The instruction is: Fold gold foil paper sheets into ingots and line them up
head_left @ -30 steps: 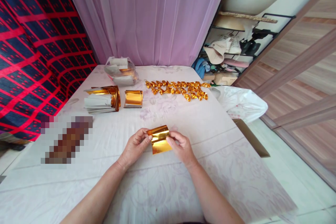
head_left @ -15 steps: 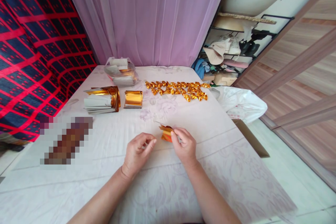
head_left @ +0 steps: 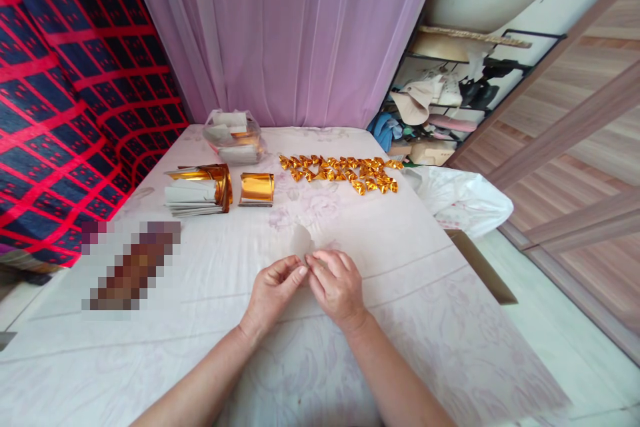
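- While both our hands now meet at the middle of the surface [head_left: 150, 360], the foil sheet [head_left: 301, 241] shows only its pale white back, where a second ago its gold face lay spread flat between our fingers.
- Half a second ago the left hand had let go and only the right one pinched the crumpled gold; now the left has come back to the sheet, so we judge the folding to be under way, with the gold side turned in.
- Our left hand [head_left: 273, 293] is nearly closed, thumb and forefinger pinching the sheet's lower edge at its 1 o'clock.
- Our right hand [head_left: 336, 285] is curled, fingertips pressed on the same edge, touching the left hand's fingertips.
- The sheet stands up from the pinch, just beyond both hands at 12 o'clock.
- Farther off at 12 to 1 o'clock lies a row of folded gold pieces [head_left: 343, 172].
- At 11 o'clock sit a small gold foil stack [head_left: 257, 189], a larger pile of sheets [head_left: 197, 190] and a clear bag of sheets [head_left: 231, 137].
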Demonstrator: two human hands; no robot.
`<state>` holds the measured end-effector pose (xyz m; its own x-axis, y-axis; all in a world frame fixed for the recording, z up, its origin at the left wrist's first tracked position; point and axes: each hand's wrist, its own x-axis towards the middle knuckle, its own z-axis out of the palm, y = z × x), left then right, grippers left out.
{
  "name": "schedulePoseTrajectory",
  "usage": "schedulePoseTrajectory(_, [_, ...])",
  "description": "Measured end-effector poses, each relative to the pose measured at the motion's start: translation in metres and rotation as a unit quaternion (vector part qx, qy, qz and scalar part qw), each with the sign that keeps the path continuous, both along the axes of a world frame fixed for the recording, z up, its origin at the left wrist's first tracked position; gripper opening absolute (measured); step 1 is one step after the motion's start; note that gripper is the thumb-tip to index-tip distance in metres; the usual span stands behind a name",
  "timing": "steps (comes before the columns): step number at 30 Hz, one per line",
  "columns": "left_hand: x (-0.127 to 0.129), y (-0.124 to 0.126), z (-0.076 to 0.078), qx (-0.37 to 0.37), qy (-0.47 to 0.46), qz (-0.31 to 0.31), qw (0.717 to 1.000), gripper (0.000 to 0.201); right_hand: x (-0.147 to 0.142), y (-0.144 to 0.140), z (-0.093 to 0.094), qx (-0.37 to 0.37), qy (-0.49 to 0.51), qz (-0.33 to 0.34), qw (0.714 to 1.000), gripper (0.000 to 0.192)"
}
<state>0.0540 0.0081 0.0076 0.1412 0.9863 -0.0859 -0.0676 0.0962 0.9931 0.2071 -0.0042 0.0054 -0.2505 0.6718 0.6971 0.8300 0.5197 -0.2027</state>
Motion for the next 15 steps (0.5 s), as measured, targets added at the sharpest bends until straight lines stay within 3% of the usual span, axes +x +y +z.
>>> schedulePoseTrajectory(6, [-0.007, 0.006, 0.005, 0.002, 0.062, 0.023, 0.998, 0.044, 0.000, -0.001, -0.001, -0.031, 0.032, 0.055, 0.998, 0.029])
schedulePoseTrajectory(9, [-0.011, 0.009, 0.007, -0.004, 0.086, 0.005, 0.996, 0.044, 0.007, 0.001, -0.002, -0.041, 0.126, 0.024, 0.991, 0.027])
schedulePoseTrajectory(12, [-0.014, 0.010, 0.007, -0.019, 0.089, -0.045, 0.995, 0.045, 0.016, 0.005, -0.006, -0.095, 0.255, -0.024, 0.962, 0.023])
schedulePoseTrajectory(15, [-0.015, 0.011, 0.003, -0.036, 0.088, -0.098, 0.991, 0.047, 0.022, 0.007, -0.014, -0.226, 0.342, 0.007, 0.912, 0.024])
